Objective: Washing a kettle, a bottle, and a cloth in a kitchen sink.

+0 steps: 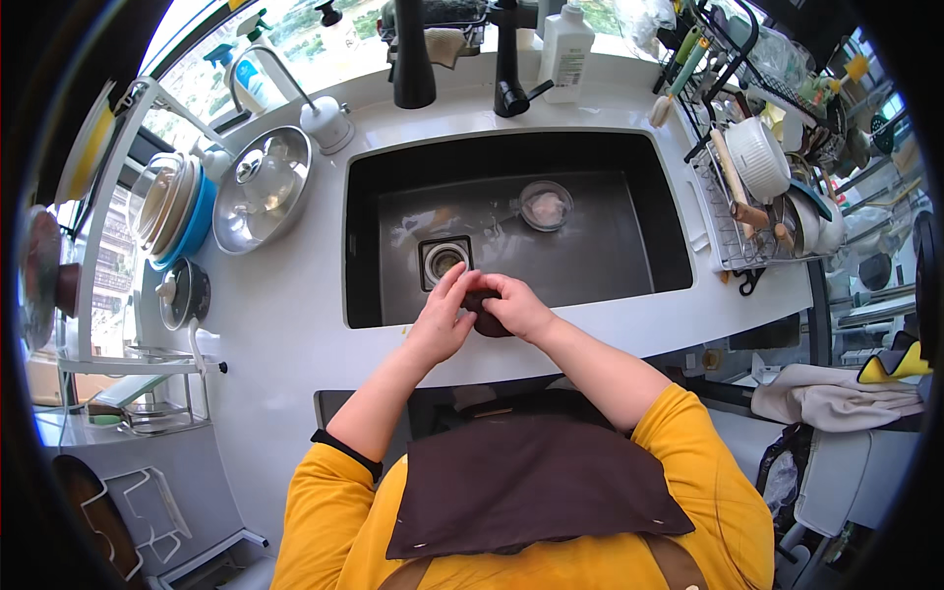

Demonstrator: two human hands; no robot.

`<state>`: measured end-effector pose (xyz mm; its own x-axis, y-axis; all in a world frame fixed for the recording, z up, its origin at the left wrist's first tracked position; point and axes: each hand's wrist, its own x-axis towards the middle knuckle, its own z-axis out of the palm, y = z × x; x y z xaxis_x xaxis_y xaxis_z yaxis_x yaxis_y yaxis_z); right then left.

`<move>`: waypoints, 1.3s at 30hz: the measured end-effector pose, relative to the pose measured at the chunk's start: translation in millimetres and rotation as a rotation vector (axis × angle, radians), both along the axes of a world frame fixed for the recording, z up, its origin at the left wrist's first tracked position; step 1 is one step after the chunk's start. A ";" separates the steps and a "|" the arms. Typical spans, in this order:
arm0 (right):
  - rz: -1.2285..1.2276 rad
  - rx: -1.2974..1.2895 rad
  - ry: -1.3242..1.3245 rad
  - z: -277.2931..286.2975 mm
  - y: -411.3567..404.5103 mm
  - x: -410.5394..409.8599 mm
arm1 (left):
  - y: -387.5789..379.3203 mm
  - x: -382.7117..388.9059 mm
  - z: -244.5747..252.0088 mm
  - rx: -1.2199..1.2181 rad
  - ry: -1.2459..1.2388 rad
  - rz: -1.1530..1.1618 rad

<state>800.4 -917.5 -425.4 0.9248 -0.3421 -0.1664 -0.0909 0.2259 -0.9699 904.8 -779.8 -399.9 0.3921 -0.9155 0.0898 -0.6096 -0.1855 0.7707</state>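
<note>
A dark brown rounded object (493, 324) sits between my two hands, over the front edge of the sink (516, 296). My right hand (522, 304) curls around its far and right sides and grips it. Beside it, my left hand (445, 316) has its fingers stretched forward, their tips close to the right fingertips. The left thumb is at the object's left edge; whether it presses on it I cannot tell. Just past the left fingertips lies the drain (445, 259). A clear round bowl (546, 206) with something pale pink in it rests on the sink floor.
Two black taps (509, 81) rise behind the sink, with a white bottle (566, 55) alongside. Left on the counter are a steel basin (262, 190), stacked bowls (177, 210) and a small pot (184, 293). A wire dish rack (726, 236) full of dishes stands right.
</note>
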 end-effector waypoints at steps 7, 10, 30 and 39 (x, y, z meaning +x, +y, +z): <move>0.332 -0.051 0.109 49.4 -17.9 69.5 | 16.0 64.1 26.1 0.051 0.237 0.223; 0.213 -0.664 0.150 50.0 -63.7 86.5 | 11.8 73.1 21.3 0.024 -0.026 0.354; 0.694 -1.719 0.459 -102.1 -209.8 105.6 | -12.7 116.9 -36.6 0.003 0.409 0.834; 0.608 -1.723 0.884 -66.5 -244.1 87.3 | -71.7 135.5 -29.1 -0.219 0.557 0.750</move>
<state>887.8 -1161.6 -492.0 0.8224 -0.3448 -0.4525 -0.2577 -0.9349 0.2439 1040.3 -851.5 -429.0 0.9073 -0.3936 -0.1478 0.0742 -0.1960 0.9778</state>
